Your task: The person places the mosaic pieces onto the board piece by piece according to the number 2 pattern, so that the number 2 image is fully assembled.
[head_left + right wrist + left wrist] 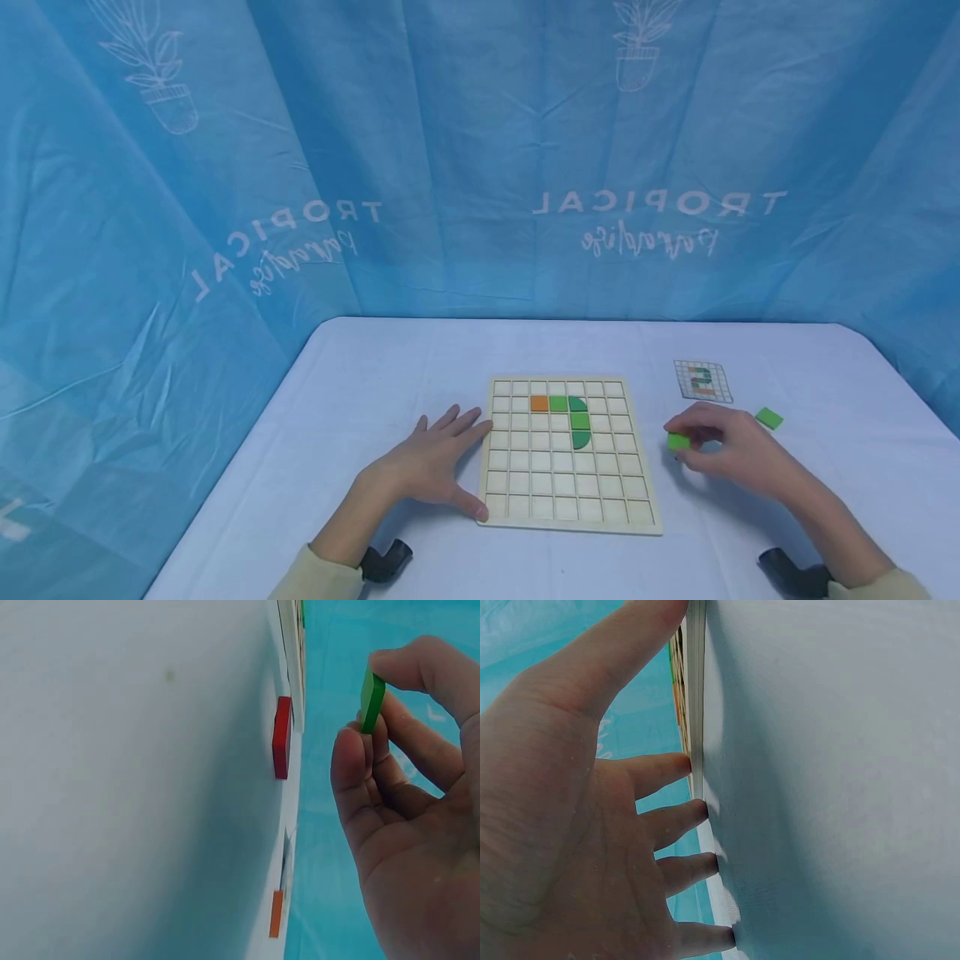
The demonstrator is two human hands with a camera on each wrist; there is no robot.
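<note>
My left hand (431, 462) lies spread at the left edge of a wooden grid board (540, 508), thumb and fingertips touching it. The left wrist view shows the straight fingers along the board's side. Right of the board, my right hand (738, 450) pinches a green square tile (373, 701) between thumb and fingers, above the table. On the board sit an orange square tile (539, 403), a green square tile (558, 403), a dark green curved tile (577, 404), another green square tile (580, 421) and a second dark green curved tile (581, 439).
A small pattern card (684, 381) lies behind my right hand, with a loose green tile (768, 417) nearby. The right wrist view shows a red-sided piece (281, 739) and an orange-sided one (276, 915) on the white-covered table (405, 358). Blue curtains (480, 125) enclose the back and sides.
</note>
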